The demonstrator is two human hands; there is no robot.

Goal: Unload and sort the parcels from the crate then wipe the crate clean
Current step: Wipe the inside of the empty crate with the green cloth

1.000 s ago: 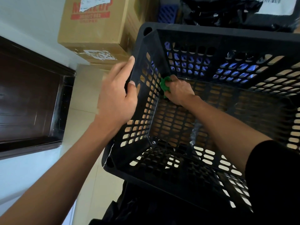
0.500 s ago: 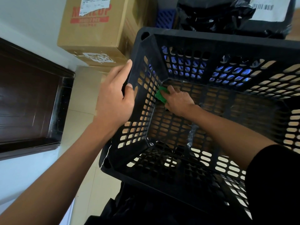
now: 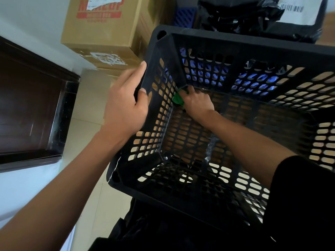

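The crate is matt black plastic, its walls and bottom a moulded lattice. The cloth pressed into its corner looks soft and green. The box is plain brown cardboard with torn paper labels; the bags are glossy, crinkled black plastic; the door is dark polished wood

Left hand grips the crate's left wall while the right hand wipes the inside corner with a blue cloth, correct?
Not quite: the cloth is green, not blue, as the head view shows. The left hand grips the crate wall and the right hand wipes the inside corner.
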